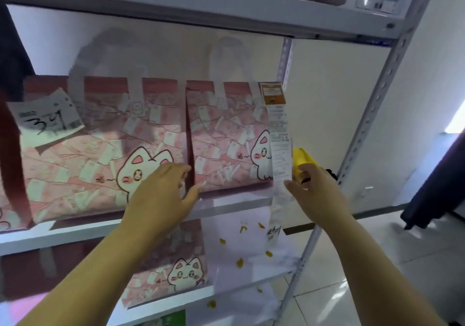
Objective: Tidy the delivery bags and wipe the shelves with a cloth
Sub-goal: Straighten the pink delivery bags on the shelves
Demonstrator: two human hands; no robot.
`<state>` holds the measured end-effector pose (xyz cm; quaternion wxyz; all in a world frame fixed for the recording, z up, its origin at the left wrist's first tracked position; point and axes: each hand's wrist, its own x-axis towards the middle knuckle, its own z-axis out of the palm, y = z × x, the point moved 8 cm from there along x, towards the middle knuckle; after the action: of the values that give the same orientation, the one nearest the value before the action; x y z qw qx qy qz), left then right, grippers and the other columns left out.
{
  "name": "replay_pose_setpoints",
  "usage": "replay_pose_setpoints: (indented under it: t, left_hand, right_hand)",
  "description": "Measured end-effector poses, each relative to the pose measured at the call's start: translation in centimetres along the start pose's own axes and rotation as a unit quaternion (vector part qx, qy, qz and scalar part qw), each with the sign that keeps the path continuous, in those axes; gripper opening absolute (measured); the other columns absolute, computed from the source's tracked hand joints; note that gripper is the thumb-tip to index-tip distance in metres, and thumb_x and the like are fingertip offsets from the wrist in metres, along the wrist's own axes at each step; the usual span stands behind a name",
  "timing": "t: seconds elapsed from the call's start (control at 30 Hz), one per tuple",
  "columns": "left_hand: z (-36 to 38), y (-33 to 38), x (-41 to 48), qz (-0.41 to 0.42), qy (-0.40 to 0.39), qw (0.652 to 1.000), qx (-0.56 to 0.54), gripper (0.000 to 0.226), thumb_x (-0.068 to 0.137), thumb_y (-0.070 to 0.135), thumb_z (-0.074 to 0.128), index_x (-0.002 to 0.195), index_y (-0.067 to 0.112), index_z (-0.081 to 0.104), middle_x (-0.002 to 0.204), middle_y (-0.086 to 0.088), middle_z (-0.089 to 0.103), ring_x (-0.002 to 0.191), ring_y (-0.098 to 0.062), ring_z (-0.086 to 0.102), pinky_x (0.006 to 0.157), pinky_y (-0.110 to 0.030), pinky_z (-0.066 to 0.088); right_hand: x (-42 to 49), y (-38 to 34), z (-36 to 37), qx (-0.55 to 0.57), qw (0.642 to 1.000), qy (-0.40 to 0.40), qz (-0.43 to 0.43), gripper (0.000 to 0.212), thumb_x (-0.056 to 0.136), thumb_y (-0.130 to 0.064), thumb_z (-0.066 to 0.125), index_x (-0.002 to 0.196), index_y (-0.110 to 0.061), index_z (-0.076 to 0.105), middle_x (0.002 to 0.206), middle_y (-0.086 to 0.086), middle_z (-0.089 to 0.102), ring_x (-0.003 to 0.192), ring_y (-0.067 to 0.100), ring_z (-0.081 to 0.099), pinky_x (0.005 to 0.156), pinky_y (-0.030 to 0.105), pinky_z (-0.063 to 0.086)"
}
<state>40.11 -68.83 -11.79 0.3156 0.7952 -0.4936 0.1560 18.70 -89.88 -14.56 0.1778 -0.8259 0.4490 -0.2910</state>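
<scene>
Two pink delivery bags with a white cat print stand side by side on the middle shelf [234, 203]: a left bag [95, 154] and a right bag [226, 134]. My left hand [163, 189] is spread open, fingers touching the lower edges of both bags where they meet. A long receipt [279, 154] hangs from the right bag's top corner past the shelf edge. My right hand [314, 192] grips a yellow cloth [302, 162] beside the receipt at the shelf's right end.
A note marked 34 [47, 119] is stuck to the left bag. Another cat-print bag [173, 270] and a white bag with yellow specks [249, 250] stand on the lower shelf. The metal upright [362, 129] frames the right side; tiled floor lies beyond.
</scene>
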Motion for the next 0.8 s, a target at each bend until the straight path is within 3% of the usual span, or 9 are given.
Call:
replay_pose_setpoints:
  t: [0.17,0.37,0.43,0.5,0.57,0.8]
  left_hand:
    - [2.0,1.3,1.0,-0.061,0.029,0.997,0.029,0.056,0.084,0.044,0.058,0.130,0.015,0.046,0.118,-0.005,0.056,0.100,-0.022,0.058,0.081,-0.034,0.047]
    - [3.7,2.1,0.9,-0.120,0.035,0.991,0.057,0.057,0.085,0.036,0.060,0.131,0.007,0.044,0.113,-0.013,0.059,0.095,-0.030,0.060,0.078,-0.042,0.050]
    - [4.0,2.0,0.9,-0.149,0.039,0.985,0.074,0.052,0.085,0.035,0.060,0.125,0.004,0.048,0.107,-0.014,0.061,0.091,-0.030,0.059,0.075,-0.040,0.047]
    - [4.2,2.0,0.9,-0.164,0.037,0.983,0.077,0.036,0.086,0.034,0.059,0.108,0.006,0.054,0.097,-0.013,0.062,0.082,-0.029,0.057,0.067,-0.036,0.044]
    - [4.4,2.1,0.9,-0.164,0.036,0.983,0.072,0.026,0.086,0.033,0.059,0.095,0.008,0.055,0.089,-0.011,0.063,0.077,-0.027,0.056,0.064,-0.033,0.043]
    - [4.0,2.2,1.2,-0.167,0.064,0.982,0.054,0.016,0.083,0.024,0.063,0.083,0.012,0.053,0.078,-0.007,0.061,0.074,-0.026,0.056,0.064,-0.033,0.044]
  right_hand:
    - [3.9,1.5,0.4,0.029,0.998,-0.036,-0.031,0.065,0.085,-0.043,0.061,0.139,-0.015,0.037,0.135,0.005,0.044,0.108,0.025,0.055,0.085,0.040,0.049]
    - [6.8,1.8,2.2,0.032,0.991,-0.104,-0.077,0.038,0.083,-0.037,0.061,0.116,-0.020,0.049,0.102,-0.005,0.050,0.091,0.019,0.054,0.069,0.031,0.043]
    - [7.5,2.0,2.8,0.047,0.987,-0.131,-0.078,0.032,0.084,-0.037,0.058,0.110,-0.021,0.052,0.096,-0.009,0.054,0.089,0.018,0.058,0.069,0.034,0.049]
    - [7.9,2.2,3.5,0.060,0.982,-0.160,-0.083,0.031,0.085,-0.035,0.055,0.114,-0.024,0.052,0.101,-0.008,0.062,0.085,0.014,0.061,0.072,0.036,0.052]
    - [8.2,2.4,3.8,0.081,0.978,-0.173,-0.087,0.032,0.085,-0.032,0.053,0.117,-0.028,0.052,0.103,-0.011,0.064,0.081,0.007,0.060,0.067,0.032,0.051]
    - [8.9,2.6,3.4,0.150,0.971,-0.159,-0.102,0.028,0.089,-0.031,0.055,0.117,-0.030,0.054,0.095,-0.012,0.068,0.065,0.007,0.061,0.054,0.027,0.049]
